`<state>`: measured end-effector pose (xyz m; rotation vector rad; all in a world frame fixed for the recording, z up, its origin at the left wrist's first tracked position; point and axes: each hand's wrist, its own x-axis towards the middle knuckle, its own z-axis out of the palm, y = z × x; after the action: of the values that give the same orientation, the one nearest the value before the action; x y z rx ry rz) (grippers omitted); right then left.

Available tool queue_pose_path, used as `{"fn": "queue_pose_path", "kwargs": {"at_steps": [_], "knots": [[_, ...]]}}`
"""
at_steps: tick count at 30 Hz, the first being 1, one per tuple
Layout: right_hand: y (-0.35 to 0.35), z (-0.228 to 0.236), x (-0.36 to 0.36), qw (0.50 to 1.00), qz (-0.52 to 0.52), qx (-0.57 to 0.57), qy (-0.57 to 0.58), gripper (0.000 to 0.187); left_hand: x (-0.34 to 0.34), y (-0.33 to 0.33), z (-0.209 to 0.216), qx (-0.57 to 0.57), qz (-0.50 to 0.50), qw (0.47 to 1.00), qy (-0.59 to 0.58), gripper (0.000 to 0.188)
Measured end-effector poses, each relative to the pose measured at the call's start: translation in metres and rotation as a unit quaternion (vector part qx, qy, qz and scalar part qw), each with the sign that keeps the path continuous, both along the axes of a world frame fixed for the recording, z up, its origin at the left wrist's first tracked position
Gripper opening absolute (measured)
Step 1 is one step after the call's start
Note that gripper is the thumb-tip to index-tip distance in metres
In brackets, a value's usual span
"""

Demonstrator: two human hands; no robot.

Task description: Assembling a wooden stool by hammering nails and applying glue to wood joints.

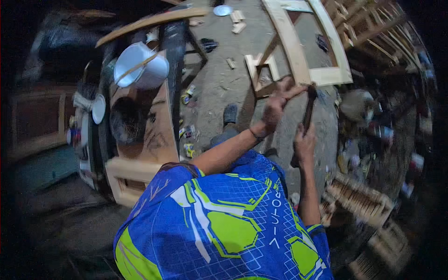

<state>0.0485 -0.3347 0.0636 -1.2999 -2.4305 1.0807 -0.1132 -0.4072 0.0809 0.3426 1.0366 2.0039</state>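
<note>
A hammer (309, 108) stands nearly upright in my right hand (304, 143), which is closed round the lower part of its handle. The dark hammer head is at the near left corner of a pale wooden frame (295, 49). Right beside that head are the fingertips of my left hand (274, 111), reaching to the same corner. Those fingers look pinched at the tips, but blur hides whatever is between them. Under the frame's left side sits a small open wooden box (255, 80).
A workbench on the left bears a white bucket (135, 65), a long curved board (149, 25) and a wooden piece with an opening (126, 179). Wood offcuts (238, 21) and small packages (188, 94) lie on the concrete floor. Slatted wooden pieces (359, 198) and clutter fill the right.
</note>
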Motion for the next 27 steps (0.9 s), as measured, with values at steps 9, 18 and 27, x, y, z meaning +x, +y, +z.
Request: {"fn": "queue_pose_path", "kwargs": {"at_steps": [9, 18, 27], "knots": [[0.027, -0.032, 0.013, 0.983, 0.146, 0.108, -0.01, 0.045, -0.028, -0.166, -0.061, -0.318, 0.092, 0.842, 0.426, 0.031], [0.064, -0.069, 0.033, 0.98, 0.118, 0.158, 0.029, 0.047, -0.035, -0.426, -0.101, -0.739, 0.114, 0.657, 0.102, 0.022], [0.047, -0.034, 0.027, 0.985, 0.144, 0.096, 0.001, 0.064, -0.061, -0.47, -0.159, -0.686, 0.353, 0.514, 0.375, 0.024]]}}
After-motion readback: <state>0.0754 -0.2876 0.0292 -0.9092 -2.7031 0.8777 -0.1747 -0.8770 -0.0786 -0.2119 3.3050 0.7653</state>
